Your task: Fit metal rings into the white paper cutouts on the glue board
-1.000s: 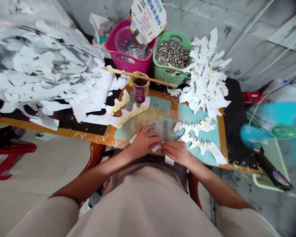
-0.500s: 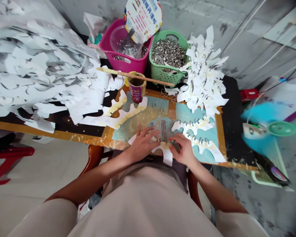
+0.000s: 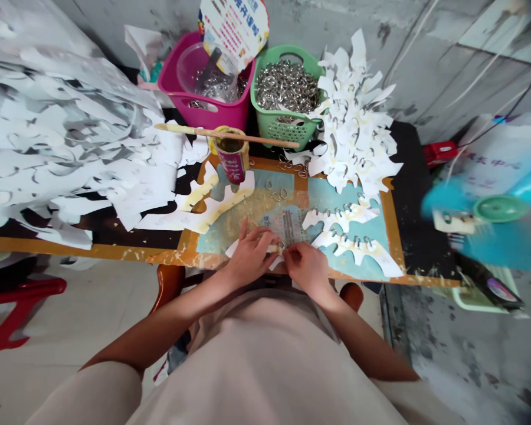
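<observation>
My left hand [image 3: 250,258] grips a white paper cutout [image 3: 232,248] near the front edge of a teal and orange painted board [image 3: 216,236]. My right hand [image 3: 307,269] sits just beside it, its fingertips pinching a small metal ring [image 3: 281,248] at the paper's edge. Much of the cutout is hidden under my fingers. To the right of my hands lie two glue-stained paper cutouts with rings along them [image 3: 345,216], and a few loose rings [image 3: 275,190] rest farther up the board.
A glue cup [image 3: 232,158] with a wooden stick stands at the board's back. Behind it are a green basket of rings [image 3: 287,88] and a pink basket [image 3: 203,77]. A large heap of paper cutouts [image 3: 71,136] lies left, a stack [image 3: 354,124] right, and a blue fan [image 3: 498,212] spins far right.
My hands have come closer together, and a metal ring now shows at the paper's edge between my fingers. The whole view has shifted, with the table sitting farther up and left.
</observation>
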Available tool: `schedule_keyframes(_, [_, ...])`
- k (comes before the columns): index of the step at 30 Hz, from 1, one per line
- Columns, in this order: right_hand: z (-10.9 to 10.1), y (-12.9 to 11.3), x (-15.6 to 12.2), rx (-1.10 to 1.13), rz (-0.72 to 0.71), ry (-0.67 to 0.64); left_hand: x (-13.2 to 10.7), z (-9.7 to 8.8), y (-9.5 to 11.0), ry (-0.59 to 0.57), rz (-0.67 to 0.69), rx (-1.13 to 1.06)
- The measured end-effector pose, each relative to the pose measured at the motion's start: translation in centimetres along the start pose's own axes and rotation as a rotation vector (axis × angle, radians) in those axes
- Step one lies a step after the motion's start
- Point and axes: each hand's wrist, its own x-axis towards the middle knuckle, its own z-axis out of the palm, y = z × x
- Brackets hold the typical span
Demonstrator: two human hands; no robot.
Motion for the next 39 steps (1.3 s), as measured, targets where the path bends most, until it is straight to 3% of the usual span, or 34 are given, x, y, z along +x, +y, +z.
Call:
schedule_keyframes(5, [0.4, 0.5, -0.7, 0.051, -0.025, -0.005, 0.6, -1.6, 0.3, -0.143, 0.007, -0.134])
schedule_keyframes(12, [-1.1, 0.4, -1.0, 0.114, -0.071, -0.075, 1.0, -0.7, 0.4, -0.118, -0.058, -0.058])
schedule_keyframes(19, [-2.5, 1.5, 0.4, 0.303, 0.024, -0.164, 0.8, 0.0, 0.1, -0.095, -0.038, -0.046])
schedule_keyframes(23, [-3.5, 1.9, 1.3, 0.201, 0.073, -0.055, 0.1, 0.1, 0.7, -0.073, -0.047, -0.009])
schedule_keyframes(26, [-3.5, 1.6, 1.7, 0.061, -0.023, 0.015, -0.1, 0.0, 1.1, -0.056, -0.056, 0.025])
schedule_keyframes(30, [-2.2, 0.8, 2.0, 0.004, -0.252, -0.152, 0.0, -0.2, 0.8, -0.065, -0.078, 0.022])
schedule_keyframes(34, [-0.9, 0.7, 2.2, -0.014, -0.240, -0.245, 0.2, -0.9, 0.4, -0.069, -0.107, -0.051])
schedule_keyframes(39, [-0.4, 0.9, 1.9, 0.075, -0.274, -0.217, 0.9, -1.2, 0.3, -0.127, -0.037, -0.085])
